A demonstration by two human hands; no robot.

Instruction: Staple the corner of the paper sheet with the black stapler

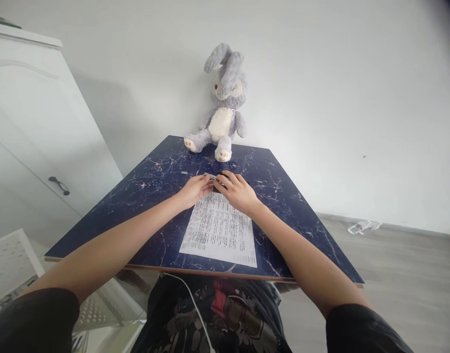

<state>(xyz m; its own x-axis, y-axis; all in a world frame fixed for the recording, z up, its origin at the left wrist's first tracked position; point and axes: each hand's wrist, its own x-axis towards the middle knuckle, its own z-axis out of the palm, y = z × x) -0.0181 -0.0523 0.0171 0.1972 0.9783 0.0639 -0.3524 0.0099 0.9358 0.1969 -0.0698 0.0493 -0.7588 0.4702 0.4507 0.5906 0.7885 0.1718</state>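
At the top edge of a printed sheet of paper (219,228), both hands meet over a small black-and-silver object that looks like a stapler (217,189). My left hand (194,191) is closed, its thumb and fingers pinching the silver end on the left. From above, my right hand (237,191) curls its fingers over the black part and hides most of it. The sheet lies flat below the hands, its lower part uncovered. A small grey strip (184,172), perhaps staples, lies on the table beyond my left hand.
The dark blue marble-patterned table (144,181) narrows towards the wall. A grey plush rabbit (225,108) sits at its far edge. At left stands a white cabinet (34,113). A clear plastic item (362,226) lies on the floor at right. A white cable (191,299) crosses my lap.
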